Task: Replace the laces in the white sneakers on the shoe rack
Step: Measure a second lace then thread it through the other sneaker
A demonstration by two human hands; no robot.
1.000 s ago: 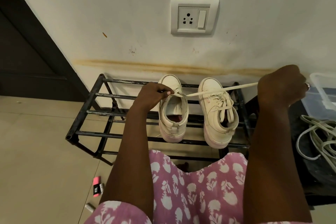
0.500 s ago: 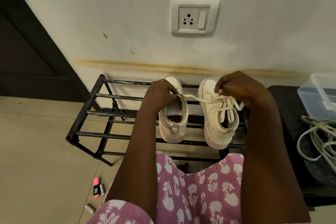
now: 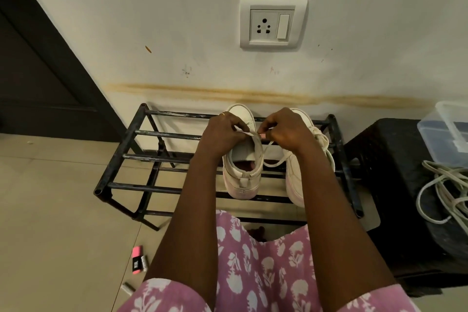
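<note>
Centrally, an unlaced sneaker (image 3: 242,177) and a laced sneaker (image 3: 295,180) stand side by side on the black shoe rack (image 3: 164,134), toes toward the wall. Left hand (image 3: 222,132) and right hand (image 3: 287,129), fingers curled, both pinch a white lace (image 3: 276,161) at the unlaced sneaker's front edge; its slack droops between the two shoes.

There is just the one camera, worn on the person's head, looking forward and steeply down. It sits close: both forearms (image 3: 192,210) run up from the bottom edge to mid-frame, where the shoe rack (image 3: 121,157) stands against the wall (image 3: 152,7). The wide lens takes in the wall socket (image 3: 273,23) up top and the floor (image 3: 50,210) at the left. Its edges look bowed, probably from that lens.
</note>
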